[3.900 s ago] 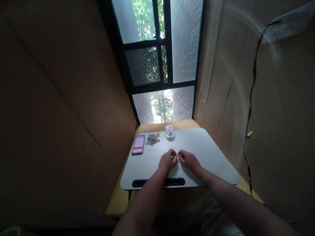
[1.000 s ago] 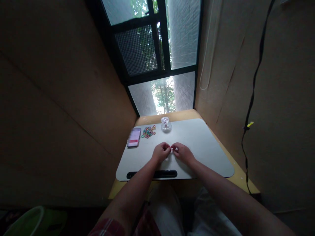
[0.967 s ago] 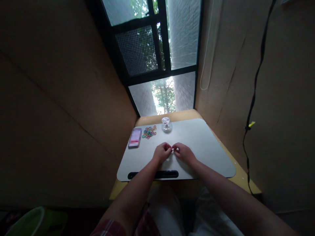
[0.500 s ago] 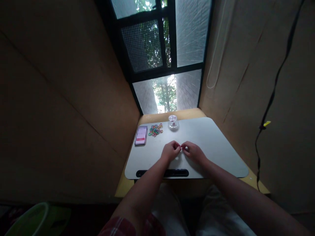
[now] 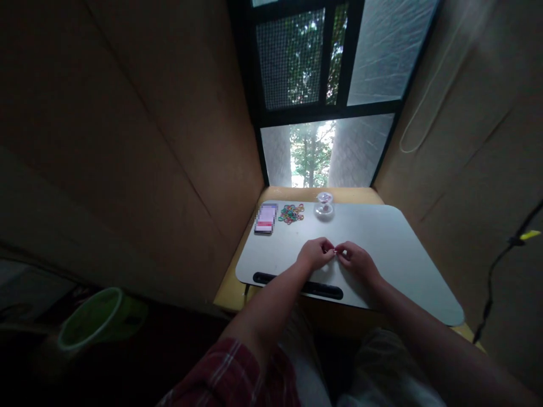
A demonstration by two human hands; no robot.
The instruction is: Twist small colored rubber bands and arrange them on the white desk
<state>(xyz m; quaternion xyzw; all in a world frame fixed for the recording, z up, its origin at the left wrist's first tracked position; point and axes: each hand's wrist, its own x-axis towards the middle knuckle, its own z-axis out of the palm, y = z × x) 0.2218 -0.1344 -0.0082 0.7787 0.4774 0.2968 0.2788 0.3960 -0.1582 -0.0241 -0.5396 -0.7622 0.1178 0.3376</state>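
Over the middle of the white lap table point(image 5: 271, 254), my left hand point(image 5: 316, 253) and my right hand point(image 5: 357, 260) meet fingertip to fingertip. Both are closed in a pinch on a tiny pale thing between them, too small to name. Beyond my left hand lies a loose pile of small coloured rings point(image 5: 291, 213), which look like rubber bands or plastic links. A small clear plastic container point(image 5: 324, 208) stands at the table's far edge, right of the pile.
A phone point(image 5: 266, 219) lies at the table's far left. Along the near edge runs a black slotted strip point(image 5: 322, 290). Walls close in on both sides, with a window point(image 5: 314, 152) ahead. A green bin point(image 5: 95, 319) stands on the floor at left, and a dark cable point(image 5: 492, 282) hangs at right.
The view has turned left and tilted, so the table appears further right and the green bin shows more. My hands keep the same pinch, fingertips together.
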